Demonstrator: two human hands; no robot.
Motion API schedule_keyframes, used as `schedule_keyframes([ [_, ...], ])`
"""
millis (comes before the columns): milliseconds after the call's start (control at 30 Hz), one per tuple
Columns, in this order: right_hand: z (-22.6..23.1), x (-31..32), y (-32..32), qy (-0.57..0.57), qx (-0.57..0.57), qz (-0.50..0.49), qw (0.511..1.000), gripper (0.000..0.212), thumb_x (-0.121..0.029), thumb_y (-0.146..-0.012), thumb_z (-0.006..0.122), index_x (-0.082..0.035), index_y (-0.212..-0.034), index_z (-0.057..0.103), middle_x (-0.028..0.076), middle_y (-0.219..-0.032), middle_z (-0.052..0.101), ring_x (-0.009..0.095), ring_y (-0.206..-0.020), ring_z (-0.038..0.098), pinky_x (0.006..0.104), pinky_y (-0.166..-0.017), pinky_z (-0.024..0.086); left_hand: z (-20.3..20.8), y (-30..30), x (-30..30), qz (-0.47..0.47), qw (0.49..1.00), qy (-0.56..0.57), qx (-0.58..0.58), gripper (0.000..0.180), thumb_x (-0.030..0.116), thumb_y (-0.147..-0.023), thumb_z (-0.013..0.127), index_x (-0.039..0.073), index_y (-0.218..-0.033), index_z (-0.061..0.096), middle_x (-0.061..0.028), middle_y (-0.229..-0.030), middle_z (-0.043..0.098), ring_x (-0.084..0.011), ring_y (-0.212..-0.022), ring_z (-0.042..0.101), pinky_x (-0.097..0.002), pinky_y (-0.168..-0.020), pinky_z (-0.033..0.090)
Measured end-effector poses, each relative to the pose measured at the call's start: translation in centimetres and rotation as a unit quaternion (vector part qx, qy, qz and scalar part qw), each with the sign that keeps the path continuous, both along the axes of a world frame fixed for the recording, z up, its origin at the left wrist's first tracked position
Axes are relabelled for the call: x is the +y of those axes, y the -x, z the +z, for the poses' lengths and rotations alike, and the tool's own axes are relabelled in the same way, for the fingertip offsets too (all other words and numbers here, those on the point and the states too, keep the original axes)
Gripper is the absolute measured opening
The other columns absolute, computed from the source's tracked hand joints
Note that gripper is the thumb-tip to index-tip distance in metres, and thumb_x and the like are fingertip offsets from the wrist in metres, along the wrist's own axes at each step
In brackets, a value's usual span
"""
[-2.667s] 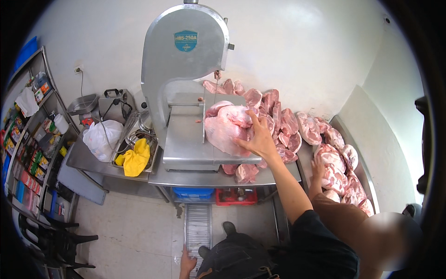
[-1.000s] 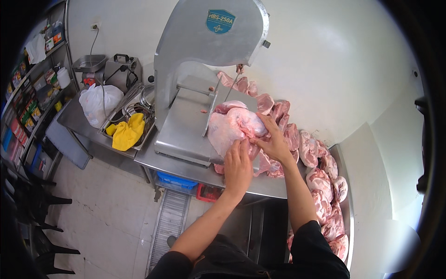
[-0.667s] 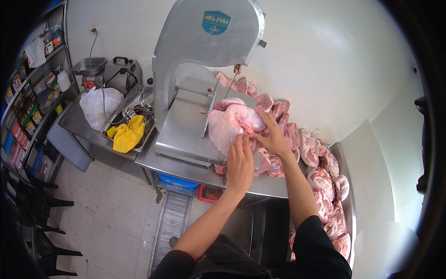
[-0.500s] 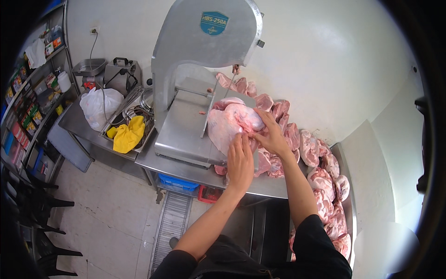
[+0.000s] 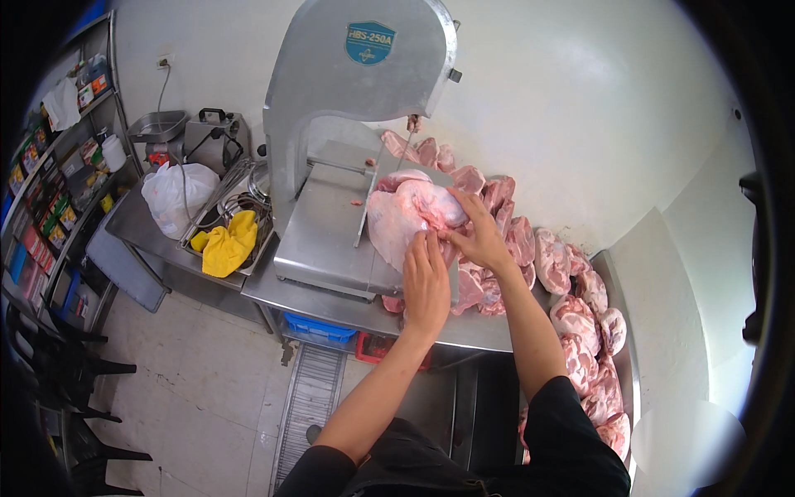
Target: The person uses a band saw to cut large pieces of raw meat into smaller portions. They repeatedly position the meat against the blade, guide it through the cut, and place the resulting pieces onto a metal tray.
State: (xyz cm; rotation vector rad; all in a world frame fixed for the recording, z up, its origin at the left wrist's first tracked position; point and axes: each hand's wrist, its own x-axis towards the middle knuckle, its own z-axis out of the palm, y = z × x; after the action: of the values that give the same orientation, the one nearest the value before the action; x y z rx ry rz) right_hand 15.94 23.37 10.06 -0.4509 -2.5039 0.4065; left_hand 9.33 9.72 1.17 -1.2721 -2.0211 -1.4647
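Note:
A large pale-pink cut of raw meat [image 5: 396, 222] with skin and fat lies on the steel table of a meat band saw [image 5: 319, 219], below the saw head and beside the thin upright blade. My left hand [image 5: 426, 280] presses against its near edge with the fingers close together. From the right, my right hand [image 5: 482, 238] grips the meat, fingers over its far side and thumb toward my left fingertips. The underside of the cut is hidden.
Several raw meat pieces [image 5: 520, 240] lie behind and right of the saw; more fill a steel trough [image 5: 623, 364]. To the left are a yellow cloth [image 5: 230, 246], a white plastic bag [image 5: 176, 197] and a stocked shelf [image 5: 70, 219]. Blue [image 5: 319, 328] and red crates [image 5: 377, 351] stand below.
The view has shifted slightly. Both hands stay on the cut of meat, which shows little or no movement on the saw table.

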Motion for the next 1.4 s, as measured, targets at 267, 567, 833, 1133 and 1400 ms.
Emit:
schedule_keyframes([
  [267,-0.5,1.8,0.4,-0.037,0.008,0.003,0.999,0.085,-0.025,-0.086,0.088,-0.007,-0.159,0.049,0.02,-0.144,0.057,0.039,-0.131,0.059,0.0451,-0.109,0.05,0.0,0.3,1.6,0.017,1.0,0.004,0.008,0.053,0.004,-0.099,0.06,-0.01,-0.149,0.048,-0.0245,-0.149,0.05,-0.0399,-0.136,0.053,-0.0468,-0.116,0.046],
  [567,-0.3,3.2,1.4,0.003,0.007,0.005,1.0,0.083,-0.026,-0.087,0.087,-0.008,-0.159,0.049,0.019,-0.143,0.057,0.04,-0.132,0.058,0.0464,-0.11,0.05,0.7,0.1,1.8,-0.012,1.0,0.007,-0.005,0.059,0.005,-0.096,0.064,-0.007,-0.151,0.048,-0.026,-0.151,0.049,-0.0426,-0.139,0.051,-0.0514,-0.116,0.044],
  [833,0.1,3.7,1.6,-0.001,0.01,-0.015,1.0,0.083,-0.026,-0.087,0.088,-0.008,-0.158,0.049,0.021,-0.146,0.056,0.042,-0.134,0.058,0.0472,-0.11,0.051,-6.1,-4.6,-13.1,-0.194,0.981,-0.003,0.019,0.066,0.006,-0.086,0.074,0.009,-0.15,0.057,-0.0178,-0.153,0.056,-0.0379,-0.14,0.055,-0.0535,-0.114,0.043],
  [1133,0.5,5.6,2.4,0.027,0.013,-0.015,0.999,0.083,-0.02,-0.086,0.088,-0.007,-0.158,0.05,0.021,-0.15,0.055,0.04,-0.136,0.058,0.0457,-0.112,0.051,-32.3,-0.1,-40.4,-0.041,0.873,0.409,-0.264,0.088,-0.001,-0.076,0.074,0.0,-0.158,0.042,-0.0251,-0.141,0.061,-0.0443,-0.134,0.056,-0.0489,-0.116,0.045],
  [1400,0.7,7.4,3.3,0.02,0.008,-0.015,1.0,0.083,-0.022,-0.087,0.087,-0.007,-0.159,0.049,0.019,-0.151,0.055,0.039,-0.137,0.057,0.0447,-0.114,0.049,-38.9,-5.6,-54.2,0.13,0.819,0.329,-0.453,0.034,0.006,-0.099,0.059,0.008,-0.132,0.064,-0.0081,-0.075,0.063,-0.0214,-0.063,0.061,-0.0373,-0.06,0.055],
])
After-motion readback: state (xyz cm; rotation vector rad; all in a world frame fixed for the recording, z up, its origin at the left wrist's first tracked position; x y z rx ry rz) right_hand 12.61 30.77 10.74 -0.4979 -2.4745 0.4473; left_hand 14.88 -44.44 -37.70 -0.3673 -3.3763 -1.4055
